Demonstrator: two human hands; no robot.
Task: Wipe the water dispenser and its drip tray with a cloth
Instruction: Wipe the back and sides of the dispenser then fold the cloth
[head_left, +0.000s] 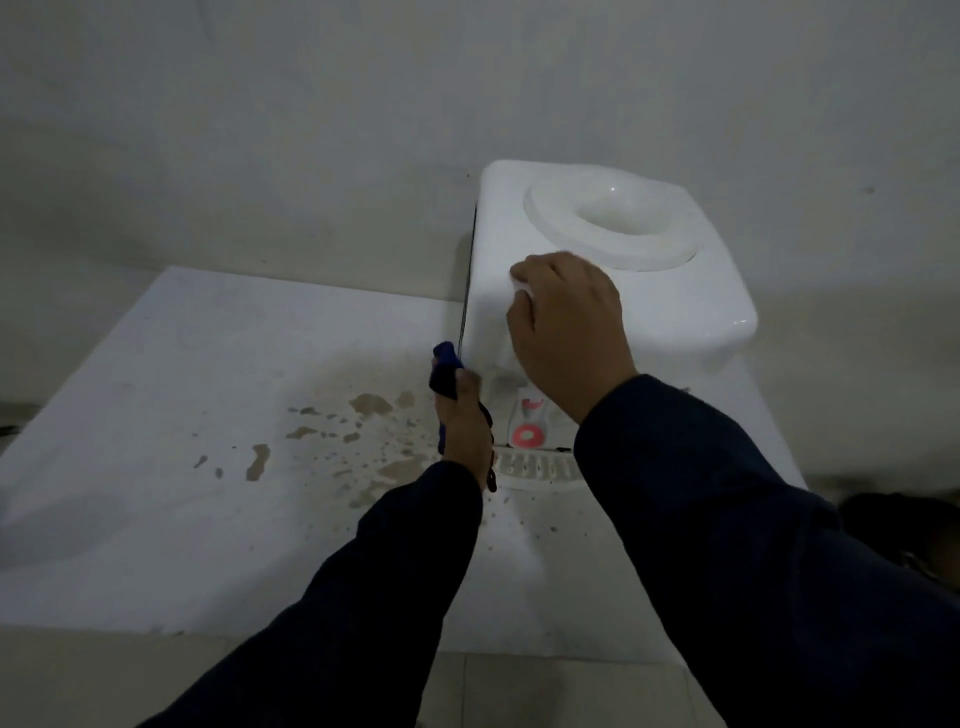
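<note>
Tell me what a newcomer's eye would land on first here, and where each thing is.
The white water dispenser stands out at the back right of the table, with the right hand resting on its top. The left hand grips a dark blue cloth against its left front corner. Brown stains spatter the white tabletop just left of the drip tray.

The water dispenser (623, 270) sits on the table (156, 364) at 1 o'clock, wall (260, 130) behind it. Its drip tray (540, 470) pokes out at the dispenser's 6 o'clock, tap (527, 426) just above the tray. My left hand (465, 421) grips the cloth (445, 371) against the dispenser's 8 o'clock side (right hand (566, 332) holds its top front edge). Some spill marks (363, 415) lie on the table at the tray's 9 o'clock.
</note>
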